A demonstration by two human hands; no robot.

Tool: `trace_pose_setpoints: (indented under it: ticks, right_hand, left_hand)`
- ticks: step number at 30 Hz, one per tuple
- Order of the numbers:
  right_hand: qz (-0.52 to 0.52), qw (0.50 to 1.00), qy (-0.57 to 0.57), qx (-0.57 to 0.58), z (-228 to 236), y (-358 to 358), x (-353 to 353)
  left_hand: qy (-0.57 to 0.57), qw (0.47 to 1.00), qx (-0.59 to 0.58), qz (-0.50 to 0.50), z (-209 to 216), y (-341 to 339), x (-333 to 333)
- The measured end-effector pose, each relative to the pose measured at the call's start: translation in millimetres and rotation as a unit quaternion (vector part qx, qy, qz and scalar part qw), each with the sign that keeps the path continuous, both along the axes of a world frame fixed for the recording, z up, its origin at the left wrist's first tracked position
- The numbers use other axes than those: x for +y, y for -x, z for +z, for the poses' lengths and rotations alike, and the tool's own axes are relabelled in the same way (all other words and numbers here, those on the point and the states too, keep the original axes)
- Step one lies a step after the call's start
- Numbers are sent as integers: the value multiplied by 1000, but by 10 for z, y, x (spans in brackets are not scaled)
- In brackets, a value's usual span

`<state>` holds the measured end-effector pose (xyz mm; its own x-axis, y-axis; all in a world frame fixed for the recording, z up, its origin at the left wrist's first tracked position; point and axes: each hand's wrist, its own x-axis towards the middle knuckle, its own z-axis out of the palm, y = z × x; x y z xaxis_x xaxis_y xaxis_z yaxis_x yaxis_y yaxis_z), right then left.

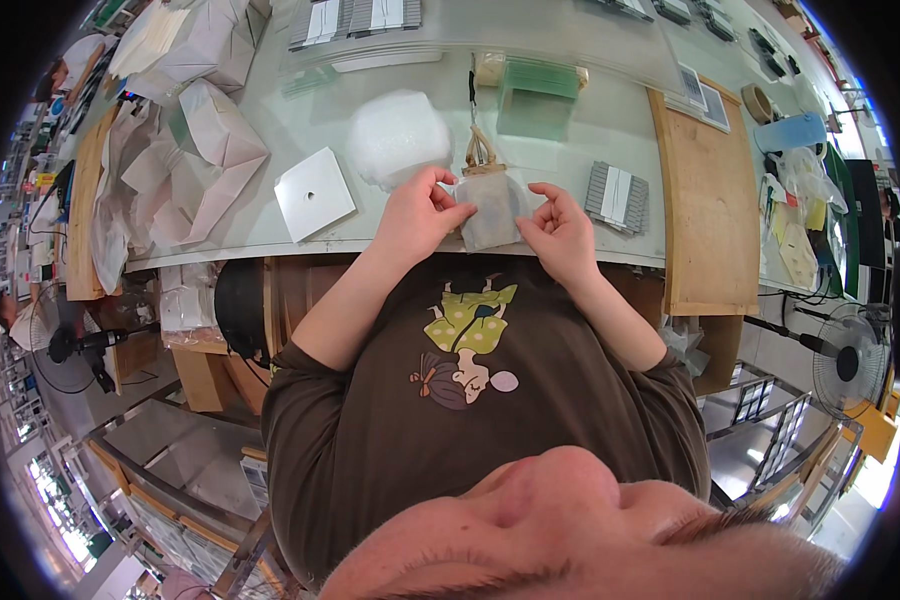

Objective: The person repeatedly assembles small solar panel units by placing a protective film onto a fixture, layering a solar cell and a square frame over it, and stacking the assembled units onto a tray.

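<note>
A small, flat, greyish translucent rectangular piece (491,215) is between my two hands near the table's front edge. My left hand (422,212) pinches its left side between thumb and fingers. On its right side, my right hand (560,226) has the thumb and a finger at the edge, the other fingers curled. At the piece's far edge lies a tan strap-like thing (480,155), with a thin dark rod (473,85) beyond it; whether these are joined to the piece I cannot tell.
Left of my hands are a rounded white translucent heap (400,135), a white square card with a hole (315,195) and crumpled paper (205,165). A greenish glass-like block (537,100) stands ahead. Rightward are a grey striped panel (617,198) and a wooden board (710,200).
</note>
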<state>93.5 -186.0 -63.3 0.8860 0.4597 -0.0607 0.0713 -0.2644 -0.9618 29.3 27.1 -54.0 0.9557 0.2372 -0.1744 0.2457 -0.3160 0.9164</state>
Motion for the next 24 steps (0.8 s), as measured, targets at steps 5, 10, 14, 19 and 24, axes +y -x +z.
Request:
trace_pose_setpoints:
  ticks: [5,10,14,19,24]
  right_hand:
    - [-11,1000,-5,-5,5,-10,-42]
    - [-47,934,210,-283,224,-471,-451]
    - [-19,857,367,-361,284,-936,-854]
    - [54,891,355,-276,229,-1137,-1007]
    - [50,901,354,-245,235,-1147,-1014]
  left_hand:
    - [-24,999,-19,-14,54,-9,-19]
    - [-142,984,-111,8,114,268,-22]
    - [-203,935,-264,-124,42,436,-10]
    - [-272,893,-327,-149,-87,452,-48]
    - [-280,894,-317,-150,-82,456,-34]
